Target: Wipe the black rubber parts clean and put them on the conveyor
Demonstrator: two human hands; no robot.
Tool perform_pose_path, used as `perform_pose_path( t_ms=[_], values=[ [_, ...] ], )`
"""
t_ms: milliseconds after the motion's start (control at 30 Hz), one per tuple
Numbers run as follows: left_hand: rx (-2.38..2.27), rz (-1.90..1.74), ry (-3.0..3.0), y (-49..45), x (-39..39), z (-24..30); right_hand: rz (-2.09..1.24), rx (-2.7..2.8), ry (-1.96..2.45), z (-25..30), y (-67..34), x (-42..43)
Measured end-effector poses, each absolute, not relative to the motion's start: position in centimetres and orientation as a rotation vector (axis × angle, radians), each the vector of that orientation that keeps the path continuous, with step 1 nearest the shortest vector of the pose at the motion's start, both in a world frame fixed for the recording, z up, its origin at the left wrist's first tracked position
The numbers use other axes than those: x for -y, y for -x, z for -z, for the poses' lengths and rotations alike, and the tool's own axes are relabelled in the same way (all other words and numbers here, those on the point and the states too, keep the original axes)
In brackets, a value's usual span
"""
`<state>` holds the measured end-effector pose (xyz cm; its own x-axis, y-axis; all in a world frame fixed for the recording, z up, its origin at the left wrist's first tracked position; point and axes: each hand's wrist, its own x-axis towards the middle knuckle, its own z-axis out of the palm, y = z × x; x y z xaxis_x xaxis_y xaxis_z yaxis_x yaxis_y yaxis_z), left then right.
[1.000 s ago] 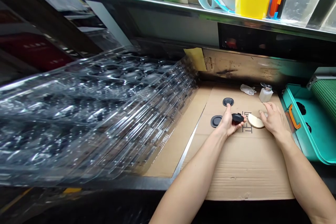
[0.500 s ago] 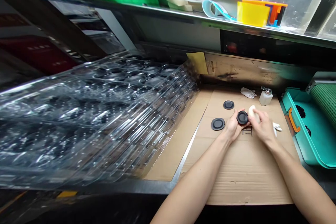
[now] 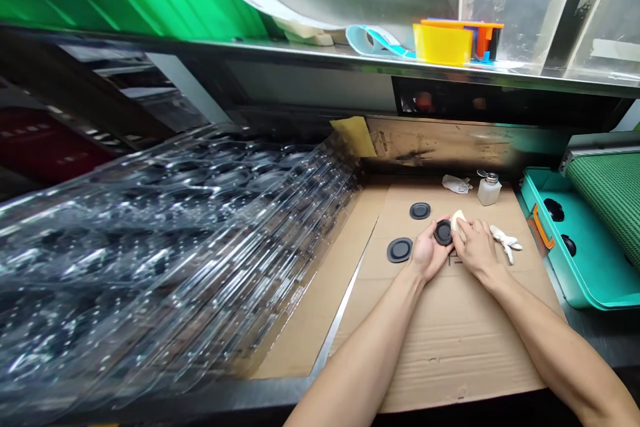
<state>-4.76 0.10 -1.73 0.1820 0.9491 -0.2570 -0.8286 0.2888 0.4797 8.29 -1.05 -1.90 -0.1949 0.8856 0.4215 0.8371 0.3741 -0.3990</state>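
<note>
My left hand [image 3: 427, 253] is closed round a small black rounded part [image 3: 443, 232] with a raised rim, its face turned up. Pinched in my right hand [image 3: 475, 245] is a cream-white pad [image 3: 457, 221], held against the right edge of the black part. Two similar black parts lie flat to the left: one [image 3: 399, 250] beside my left hand, another [image 3: 420, 211] farther back. White finger cots or a small glove-like piece [image 3: 507, 243] rest on the cardboard [image 3: 440, 347] just right of my right hand.
A tall stack of clear plastic trays [image 3: 200, 247] fills the left. A small pump bottle [image 3: 489, 189] and a crumpled white wipe [image 3: 457, 183] stand behind my hands. At right, a teal bin [image 3: 585, 280] holds black pieces beside a green conveyor belt [image 3: 610, 193]. A shelf [image 3: 320, 60] runs overhead.
The whole view has shifted, so the bench appears farther left. The white pad has come closer over the black part's edge, and more of the white glove-like piece shows.
</note>
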Motion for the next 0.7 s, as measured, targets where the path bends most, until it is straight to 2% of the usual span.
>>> perform_pose_path(
  t_ms=[367,567,700],
  values=[
    [-0.548,-1.298,-0.291,4.6,0.1,1.4,-0.695,1.948,1.448,-2.2,-10.2,2.1],
    [-0.556,-1.257,-0.338,3.7,0.5,1.5,-0.945,1.735,1.339,-1.0,-9.4,1.3],
    [-0.587,-1.246,-0.337,3.7,0.7,1.5,-0.979,1.867,1.322,-0.5,-10.1,0.8]
  ],
)
